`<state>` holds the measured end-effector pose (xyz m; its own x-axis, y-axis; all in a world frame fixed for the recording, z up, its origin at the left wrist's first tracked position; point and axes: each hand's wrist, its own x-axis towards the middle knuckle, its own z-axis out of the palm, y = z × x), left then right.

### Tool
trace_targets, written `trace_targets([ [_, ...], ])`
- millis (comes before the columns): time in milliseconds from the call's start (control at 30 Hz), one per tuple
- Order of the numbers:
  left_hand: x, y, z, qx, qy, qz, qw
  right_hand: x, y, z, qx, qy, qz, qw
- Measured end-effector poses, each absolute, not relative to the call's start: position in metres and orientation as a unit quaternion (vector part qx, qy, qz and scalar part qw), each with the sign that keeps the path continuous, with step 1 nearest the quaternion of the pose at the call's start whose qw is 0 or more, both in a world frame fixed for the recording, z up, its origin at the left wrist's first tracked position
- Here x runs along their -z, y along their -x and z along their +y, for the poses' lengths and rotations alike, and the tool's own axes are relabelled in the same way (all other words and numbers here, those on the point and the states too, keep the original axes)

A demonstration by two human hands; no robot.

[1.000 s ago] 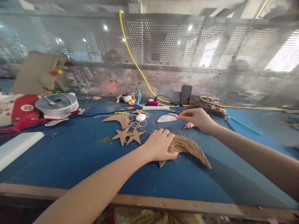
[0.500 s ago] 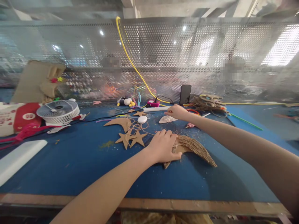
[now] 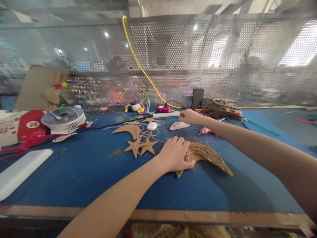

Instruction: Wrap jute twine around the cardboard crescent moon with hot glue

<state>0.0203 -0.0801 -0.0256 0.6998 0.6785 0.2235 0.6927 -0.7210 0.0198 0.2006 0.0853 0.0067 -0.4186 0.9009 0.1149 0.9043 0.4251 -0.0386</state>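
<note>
My left hand [image 3: 175, 154] rests over the left part of a crescent wrapped in brown cord [image 3: 210, 153], its thumb at the inner edge. Beyond it, my right hand [image 3: 188, 117] is raised with fingers pinched together; anything between them is too small to make out. Just below that hand lies a whitish pointed oval piece [image 3: 178, 125]. To the left are a flat cardboard crescent [image 3: 128, 129], cardboard stars [image 3: 148, 146] and a white round object [image 3: 152, 126] among loose thin cord. A pink glue gun [image 3: 204, 131] lies under my right forearm.
On the left stand a white fan [image 3: 63, 118] and a long white block [image 3: 23, 172]. Toward the back are a plush toy [image 3: 133, 107], a pink power box [image 3: 163, 109], a dark phone [image 3: 197, 98] and a cord bundle [image 3: 223, 108] before a perforated metal screen.
The view has shifted slightly. My right hand has moved a little to the right, still pinched. My left hand stays on the cord-wrapped crescent.
</note>
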Motion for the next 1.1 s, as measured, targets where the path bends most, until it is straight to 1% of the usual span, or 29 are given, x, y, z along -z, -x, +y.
trace_targets([
  [267, 0.025, -0.021, -0.081, 0.104, 0.922, -0.371, 0.036, -0.014, -0.208, 0.070, 0.002, 0.499, -0.857, 0.130],
  [500, 0.026, -0.020, -0.080, 0.104, 0.923, -0.369, 0.037, -0.010, -0.211, 0.077, -0.015, 0.512, -0.840, 0.179],
  [667, 0.025, -0.021, -0.080, 0.103, 0.924, -0.368, 0.035, -0.007, -0.212, 0.085, -0.017, 0.524, -0.834, 0.174],
  [933, 0.025, -0.021, -0.080, 0.103, 0.922, -0.373, 0.028, -0.002, -0.211, 0.092, -0.037, 0.502, -0.856, 0.113],
  [1100, 0.026, -0.021, -0.080, 0.103, 0.923, -0.369, 0.032, 0.000, -0.210, 0.088, -0.037, 0.473, -0.872, 0.119],
])
